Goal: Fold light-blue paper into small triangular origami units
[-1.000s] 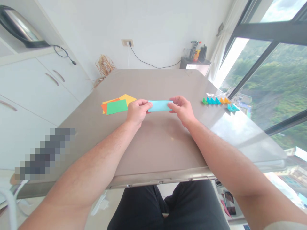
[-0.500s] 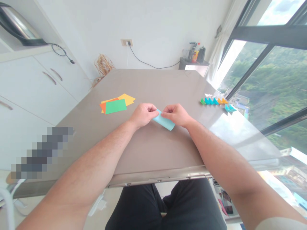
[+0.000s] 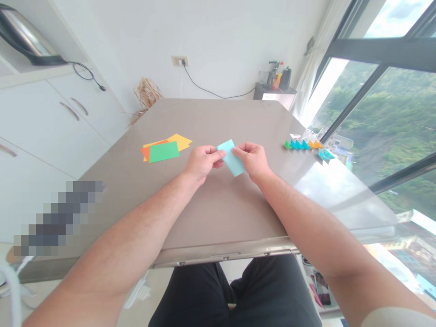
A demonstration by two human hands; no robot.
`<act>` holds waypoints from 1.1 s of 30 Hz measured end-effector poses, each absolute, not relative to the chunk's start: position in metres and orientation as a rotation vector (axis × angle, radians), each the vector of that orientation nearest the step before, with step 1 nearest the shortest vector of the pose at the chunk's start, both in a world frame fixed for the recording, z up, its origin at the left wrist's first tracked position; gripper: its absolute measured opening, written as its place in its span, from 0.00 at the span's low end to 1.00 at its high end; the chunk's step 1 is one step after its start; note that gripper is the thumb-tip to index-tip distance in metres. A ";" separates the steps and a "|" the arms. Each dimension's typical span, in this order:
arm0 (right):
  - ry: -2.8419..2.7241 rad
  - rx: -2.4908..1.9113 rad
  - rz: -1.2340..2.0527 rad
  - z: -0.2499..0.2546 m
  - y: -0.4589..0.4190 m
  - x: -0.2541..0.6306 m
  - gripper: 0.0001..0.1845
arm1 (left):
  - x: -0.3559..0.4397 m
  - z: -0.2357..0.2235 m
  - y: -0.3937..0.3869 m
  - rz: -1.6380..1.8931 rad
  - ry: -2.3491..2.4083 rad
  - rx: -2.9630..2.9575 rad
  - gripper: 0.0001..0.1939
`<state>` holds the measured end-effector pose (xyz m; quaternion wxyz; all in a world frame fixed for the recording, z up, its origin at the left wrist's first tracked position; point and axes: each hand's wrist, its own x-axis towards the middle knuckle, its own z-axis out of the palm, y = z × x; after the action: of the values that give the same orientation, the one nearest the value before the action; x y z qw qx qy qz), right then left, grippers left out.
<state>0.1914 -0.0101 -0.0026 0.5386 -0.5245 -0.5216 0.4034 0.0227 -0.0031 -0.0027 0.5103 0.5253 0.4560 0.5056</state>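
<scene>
Between my hands, above the middle of the table, is a light blue sheet of paper (image 3: 233, 160), tilted with one corner pointing down and to the right. My left hand (image 3: 203, 162) pinches its left edge between thumb and fingers. On the other side my right hand (image 3: 252, 160) grips the right edge, thumb on top. The fingers behind the paper are partly hidden. Left of my hands a green sheet of paper (image 3: 164, 152) lies over an orange sheet (image 3: 146, 153) and yellow sheets (image 3: 181, 141).
Several folded paper boats stand at the table's right, among them a green boat (image 3: 287, 145), blue boats (image 3: 299, 144) and orange boats (image 3: 315, 144). A blurred dark object (image 3: 64, 218) lies at the left edge of the table (image 3: 218, 213). A window (image 3: 408, 100) is to the right.
The paper was first held level as a wide strip, then slanted down to the right. Now it shows a shorter, broader face, and my hands have come closer together.
</scene>
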 end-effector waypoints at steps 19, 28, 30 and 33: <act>-1.225 -1.251 0.947 -0.002 -0.010 0.190 0.12 | 0.021 0.001 0.001 1.439 1.070 1.113 0.07; -1.248 -1.239 0.959 -0.002 -0.013 0.187 0.12 | 0.023 -0.002 0.002 1.381 1.040 1.139 0.13; -1.256 -1.241 0.960 -0.002 -0.013 0.186 0.12 | 0.024 -0.004 0.002 1.404 1.069 1.148 0.13; -1.249 -1.241 0.951 -0.002 -0.013 0.184 0.12 | 0.024 -0.004 0.001 1.402 1.079 1.153 0.15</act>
<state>0.1841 -0.0130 -0.0023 0.5397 -0.5220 -0.5254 0.4002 0.0244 0.0014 -0.0044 0.4925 0.4752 0.4448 0.5778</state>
